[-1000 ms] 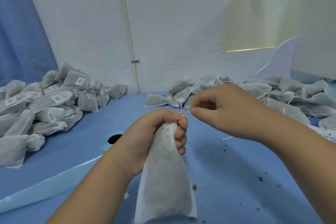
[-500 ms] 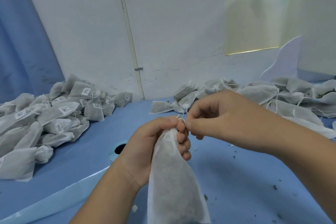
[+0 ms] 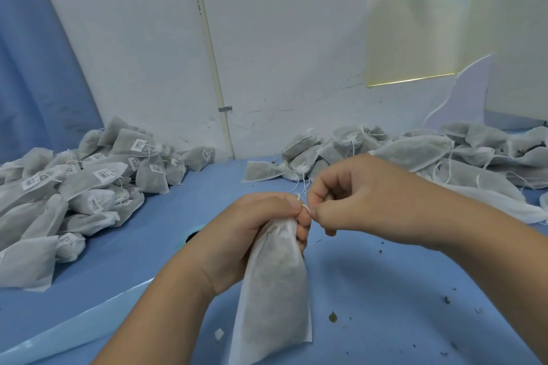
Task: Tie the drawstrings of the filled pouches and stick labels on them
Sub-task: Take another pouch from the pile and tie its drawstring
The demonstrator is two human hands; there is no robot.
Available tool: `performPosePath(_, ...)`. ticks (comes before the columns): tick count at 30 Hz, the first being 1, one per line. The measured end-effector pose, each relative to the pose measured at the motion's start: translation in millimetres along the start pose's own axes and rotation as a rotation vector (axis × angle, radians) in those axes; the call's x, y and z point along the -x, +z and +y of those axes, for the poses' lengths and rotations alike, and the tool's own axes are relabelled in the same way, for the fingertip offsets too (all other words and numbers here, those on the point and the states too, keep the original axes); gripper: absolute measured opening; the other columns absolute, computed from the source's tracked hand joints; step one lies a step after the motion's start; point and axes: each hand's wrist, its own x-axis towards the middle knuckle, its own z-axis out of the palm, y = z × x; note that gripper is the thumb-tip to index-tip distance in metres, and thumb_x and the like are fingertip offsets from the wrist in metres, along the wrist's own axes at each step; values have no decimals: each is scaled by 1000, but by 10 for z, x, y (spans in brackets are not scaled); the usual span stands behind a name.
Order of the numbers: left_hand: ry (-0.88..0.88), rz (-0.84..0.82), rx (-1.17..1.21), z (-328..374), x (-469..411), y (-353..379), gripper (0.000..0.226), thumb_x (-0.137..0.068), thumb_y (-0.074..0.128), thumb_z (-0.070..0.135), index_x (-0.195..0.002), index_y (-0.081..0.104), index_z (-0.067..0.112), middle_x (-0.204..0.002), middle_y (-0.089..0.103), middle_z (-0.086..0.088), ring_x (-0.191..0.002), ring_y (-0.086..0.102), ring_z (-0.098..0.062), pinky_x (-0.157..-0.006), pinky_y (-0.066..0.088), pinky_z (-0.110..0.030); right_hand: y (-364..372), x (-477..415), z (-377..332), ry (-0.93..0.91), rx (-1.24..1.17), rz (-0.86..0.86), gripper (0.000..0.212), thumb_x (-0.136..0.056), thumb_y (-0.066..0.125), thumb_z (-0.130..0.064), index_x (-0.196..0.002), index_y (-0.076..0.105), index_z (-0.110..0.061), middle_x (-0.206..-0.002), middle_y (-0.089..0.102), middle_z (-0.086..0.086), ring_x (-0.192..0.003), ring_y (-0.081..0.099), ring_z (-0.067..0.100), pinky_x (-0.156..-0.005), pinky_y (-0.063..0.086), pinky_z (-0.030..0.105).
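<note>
Here, the left hand grips the pouch neck while the right hand pinches the drawstring (thin): a slip could loosen the knot.

Labelled pile L, unlabelled pile R.

The left hand and right hand are bare — both forearms run uncovered as far as the view reaches — and the fingernails are short
</note>
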Motion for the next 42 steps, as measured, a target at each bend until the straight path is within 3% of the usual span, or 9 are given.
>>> performPosePath(5,-51,32,5,44,23,1,16,-68,71,27,-67,71,11,-65,62,-5,-56,59,-19,-61,52,-32,-5,-35,79,5,-22,-41,15,-64,56,-31,-70,67,-22,-61,65,-10,-58,57,-2,-54,42,13)
performPosePath(9,-49,75,1,85,32,60,17,-62,74,24,-66,71,8,-65,61,-7,-48,59,-21,-57,54,-33,-10,-45,120,5,-39,-54,13,-65,55,-27,-70,66,-22,-62,66,-8,-56,53,1,-51,39,15)
performPosePath(17,-9,184,-79,102,7,135,9,-70,68,14,-66,70,7,-65,61,-7,-47,62,-26,-73,55,-49,-29,-51,166,-19,-93,-52,10,-67,56,-22,-68,66,-24,-60,64,-6,-55,51,3,-49,38,14)
performPosePath(25,52,274,-135,106,16,130,12,-70,73,16,-64,65,9,-56,58,-10,-48,62,-27,-66,59,-48,-55,-53,184,-18,-141,-87,8,-69,57,-24,-67,65,-26,-62,66,-2,-61,54,7,-67,46,24)
performPosePath(28,54,277,-124,107,31,95,13,-71,73,17,-64,64,11,-56,57,-8,-49,62,-26,-71,56,-50,-66,-63,190,2,-146,-51,7,-71,59,-27,-69,66,-25,-64,67,-1,-60,54,7,-70,46,27)
performPosePath(35,67,255,-142,84,-4,82,14,-77,71,24,-70,69,12,-67,64,-8,-58,64,-24,-73,55,-45,-32,-68,142,27,-295,16,16,-75,70,-31,-79,66,-16,-76,72,0,-74,71,15,-67,50,26)
performPosePath(39,71,268,-115,78,-12,63,13,-77,71,23,-69,69,13,-69,64,-5,-57,63,-24,-72,55,-45,0,-61,73,8,-278,102,7,-80,71,-12,-79,64,-12,-69,71,2,-68,70,12,-59,49,17)
performPosePath(42,79,279,-102,88,-9,61,13,-76,71,23,-68,69,13,-69,62,-6,-55,62,-23,-69,55,-42,1,-64,41,15,-259,180,9,-79,67,-4,-76,62,-12,-63,69,2,-65,70,12,-56,48,19)
